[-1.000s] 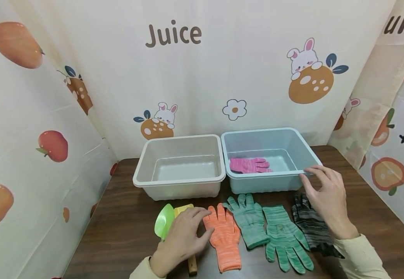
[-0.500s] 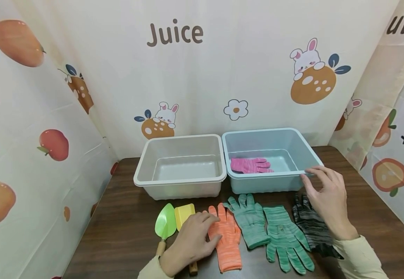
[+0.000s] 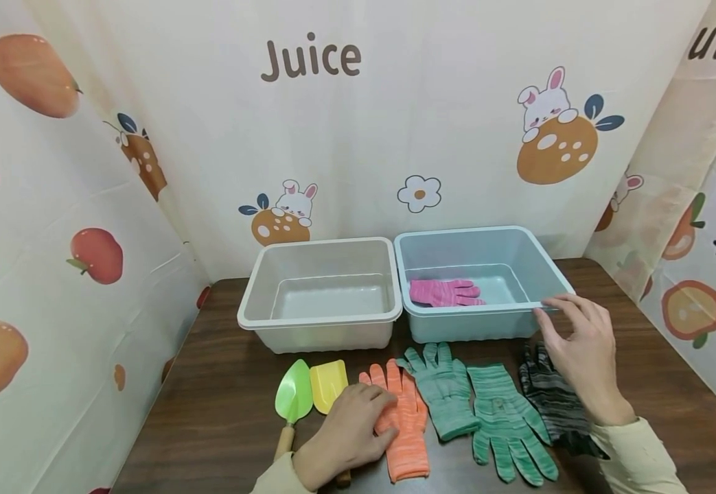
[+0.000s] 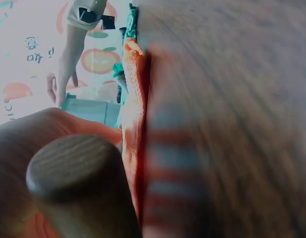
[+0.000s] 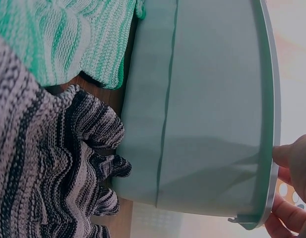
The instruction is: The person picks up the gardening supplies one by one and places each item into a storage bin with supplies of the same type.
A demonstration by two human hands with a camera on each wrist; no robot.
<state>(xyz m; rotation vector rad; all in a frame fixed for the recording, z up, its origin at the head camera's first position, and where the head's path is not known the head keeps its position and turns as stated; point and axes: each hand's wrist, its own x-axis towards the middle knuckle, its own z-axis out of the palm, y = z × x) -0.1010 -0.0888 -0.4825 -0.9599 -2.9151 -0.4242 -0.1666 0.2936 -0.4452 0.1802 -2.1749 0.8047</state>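
Observation:
My left hand (image 3: 351, 424) is over the left side of an orange knit glove (image 3: 408, 439), its fingers bent and thumb spread apart, the tips right at the fabric. Close to the left wrist camera, a round wooden handle end (image 4: 76, 166) hides part of that hand. My right hand (image 3: 582, 346) pinches the front right rim of a light blue bin (image 3: 469, 322), with the thumb outside and fingers over the edge. Inside that bin lies a pink glove (image 3: 441, 293). Below the right hand is a black-and-grey glove (image 3: 552, 398).
Two green gloves (image 3: 447, 398) lie between the orange and dark ones. A beige bin (image 3: 327, 336) stands left of the blue bin. A green trowel (image 3: 294, 391) and a yellow shovel (image 3: 328, 384) lie at the left. A printed curtain (image 3: 358, 137) encloses the table.
My left hand has moved right, from over the yellow shovel onto the orange glove, uncovering more of the shovel and trowel. My right hand has stayed on the blue bin's rim.

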